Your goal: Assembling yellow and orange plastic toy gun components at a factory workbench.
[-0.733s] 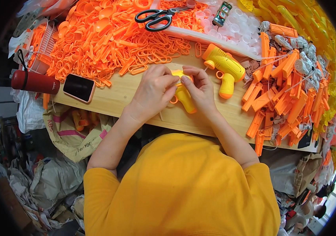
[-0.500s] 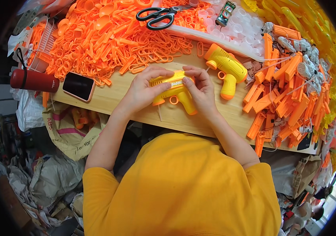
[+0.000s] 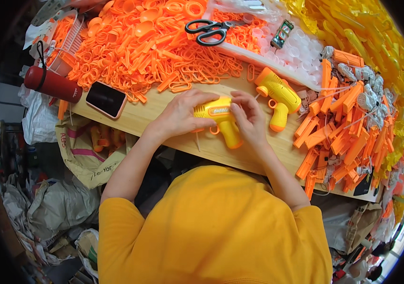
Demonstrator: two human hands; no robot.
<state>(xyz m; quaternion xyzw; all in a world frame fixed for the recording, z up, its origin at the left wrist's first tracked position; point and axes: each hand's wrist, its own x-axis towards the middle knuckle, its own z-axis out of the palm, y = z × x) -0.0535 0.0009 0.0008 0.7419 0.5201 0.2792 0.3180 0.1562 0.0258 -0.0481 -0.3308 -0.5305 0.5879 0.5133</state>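
Observation:
A yellow toy gun [image 3: 219, 111] with orange trim and a printed label on its side is held in both my hands, above the near edge of the table. My left hand [image 3: 178, 113] wraps round its front end, fingers over the top and thumb low on the side. At the rear end, my right hand [image 3: 250, 118] has bent fingers and thumb against the body; the fingertips are partly hidden. The gun's handle points down toward me, with an orange trigger ring in front of it. A second yellow toy gun [image 3: 279, 97] lies just right of my hands.
Orange plastic parts [image 3: 150, 47] heap at the back left, with black-handled scissors [image 3: 206, 33] by a tray [image 3: 278, 65]. A phone [image 3: 106, 100] and red flask [image 3: 53, 84] lie left. Wired orange pieces [image 3: 339, 123] and yellow shells [image 3: 368, 33] pile right. An open sack [image 3: 86, 158] stands below.
The whole view has shifted, so the table things appear farther right and lower. My left thumb has slid down the gun's side, and my right thumb has moved off the label toward the rear.

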